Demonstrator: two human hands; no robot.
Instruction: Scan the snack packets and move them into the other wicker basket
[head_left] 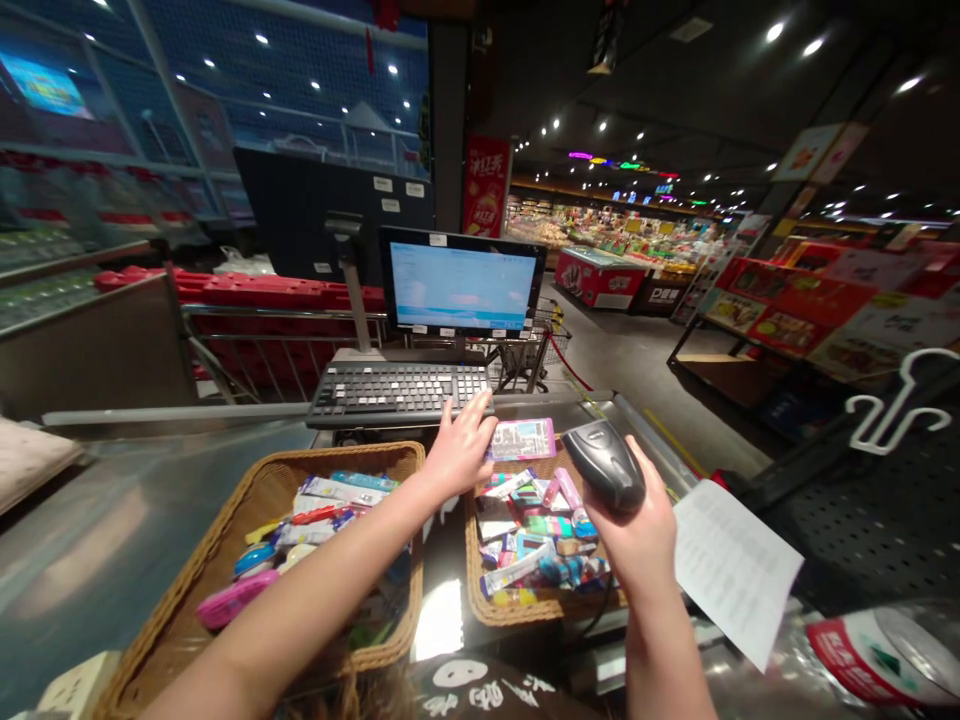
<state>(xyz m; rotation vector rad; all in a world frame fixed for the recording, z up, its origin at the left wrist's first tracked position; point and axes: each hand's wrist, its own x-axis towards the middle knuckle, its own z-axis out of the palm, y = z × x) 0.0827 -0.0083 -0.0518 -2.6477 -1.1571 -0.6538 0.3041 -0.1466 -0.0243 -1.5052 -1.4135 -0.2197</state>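
Observation:
My right hand [637, 520] is wrapped round a black handheld barcode scanner [606, 465], above the right wicker basket [517, 612]. My left hand [461, 445] reaches over the right end of a black keyboard [397, 388], fingers partly stretched onto its keys. A flat purple-edged packet [523, 438] sticks out from under its thumb side and seems pinched there; its left end is hidden. The right basket holds many small wrapped sticks and packets. Beneath my left forearm, the left wicker basket [259, 470] holds more packets, a pink item [236, 598] and a blue-lidded one [255, 558].
Behind the keyboard stands a lit monitor [463, 285], with a dark screen back [322, 215] to its left. A printed paper sheet [735, 565], a large labelled bottle [877, 650] and a white hanger [896, 410] are at right. A scanner cable runs beside the right basket.

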